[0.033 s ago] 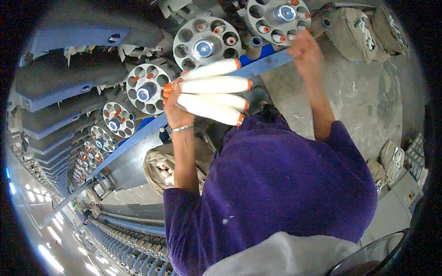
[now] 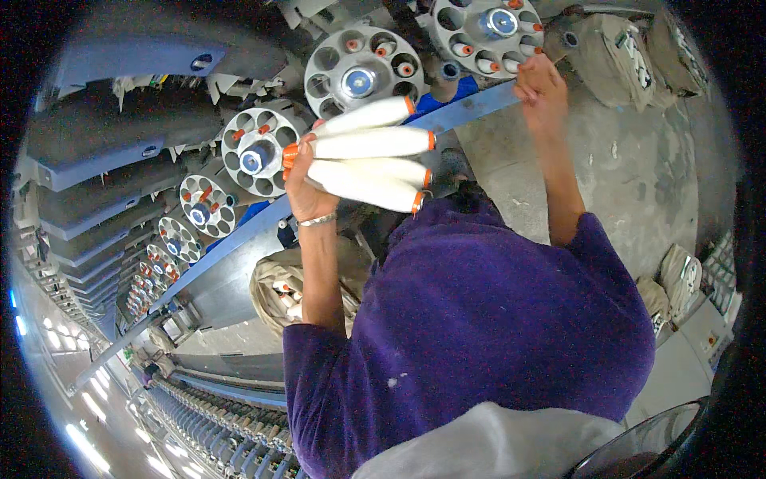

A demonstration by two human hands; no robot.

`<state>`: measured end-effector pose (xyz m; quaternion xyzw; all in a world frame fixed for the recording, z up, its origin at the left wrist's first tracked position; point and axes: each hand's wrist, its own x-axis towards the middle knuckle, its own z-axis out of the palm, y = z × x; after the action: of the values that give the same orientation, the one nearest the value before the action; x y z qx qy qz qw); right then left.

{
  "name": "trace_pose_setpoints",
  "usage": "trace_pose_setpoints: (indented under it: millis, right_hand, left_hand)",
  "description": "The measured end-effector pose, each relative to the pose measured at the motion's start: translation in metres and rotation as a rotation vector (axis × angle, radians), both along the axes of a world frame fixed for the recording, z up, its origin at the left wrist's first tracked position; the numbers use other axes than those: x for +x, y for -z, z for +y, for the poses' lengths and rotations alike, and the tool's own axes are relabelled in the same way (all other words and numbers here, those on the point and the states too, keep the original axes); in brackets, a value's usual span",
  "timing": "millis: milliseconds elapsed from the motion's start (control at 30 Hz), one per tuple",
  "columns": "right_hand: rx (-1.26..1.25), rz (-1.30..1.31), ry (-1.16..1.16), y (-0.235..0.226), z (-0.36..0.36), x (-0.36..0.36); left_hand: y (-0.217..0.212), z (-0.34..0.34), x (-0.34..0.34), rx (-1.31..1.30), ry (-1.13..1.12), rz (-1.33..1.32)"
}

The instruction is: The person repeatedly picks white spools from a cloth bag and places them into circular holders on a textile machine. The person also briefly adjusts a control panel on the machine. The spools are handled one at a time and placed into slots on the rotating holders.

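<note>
Four white yarn bobbins (image 2: 369, 156) with orange ends, fanned out and gripped by their bases in the left hand (image 2: 301, 188), tips free for loading, just below the round grey magazine (image 2: 259, 152). Right hand (image 2: 541, 86) closed on the blue rail (image 2: 467, 108) beside another magazine (image 2: 488, 28), seemingly for balance.

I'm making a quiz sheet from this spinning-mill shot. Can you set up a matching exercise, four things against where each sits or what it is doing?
Things:
1. left hand
2. right hand
3. sack of bobbins
4. round bobbin holder

States:
A. on the floor, beside the left forearm
B. on the blue rail
C. grips the white yarn bobbins by their orange ends
D. on the machine, above the held bobbins

Pairs: 1-C, 2-B, 3-A, 4-D
</note>
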<state>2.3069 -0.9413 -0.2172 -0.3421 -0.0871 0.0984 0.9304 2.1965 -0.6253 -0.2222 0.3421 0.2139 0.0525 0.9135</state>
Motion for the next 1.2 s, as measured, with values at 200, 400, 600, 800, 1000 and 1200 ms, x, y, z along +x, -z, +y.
trace_pose_setpoints:
  millis: [200, 400, 600, 800, 1000, 1200]
  right_hand:
    - [-0.580, 0.132, -0.368, 0.044, 0.114, -0.064]
    - [-0.345, 0.149, -0.227, 0.094, 0.143, -0.079]
    - [-0.291, 0.293, 0.570, 0.079, 0.009, -0.051]
    - [-0.832, 0.081, 0.263, 0.047, 0.097, -0.027]
    - [-0.610, -0.459, -0.762, 0.037, 0.163, -0.038]
    - [-0.633, -0.075, -0.395, 0.028, 0.140, 0.009]
  left_hand:
    - [0.003, 0.045, -0.015, 0.055, -0.025, -0.089]
    - [0.001, 0.109, -0.032, 0.067, -0.031, -0.112]
    - [0.002, 0.157, -0.052, 0.143, 0.147, -0.163]
    - [0.003, 0.163, -0.057, 0.173, 0.159, -0.222]
    - [-0.024, 0.163, -0.049, 0.145, 0.160, -0.216]
    - [-0.005, 0.114, -0.011, 0.719, -0.006, -0.148]
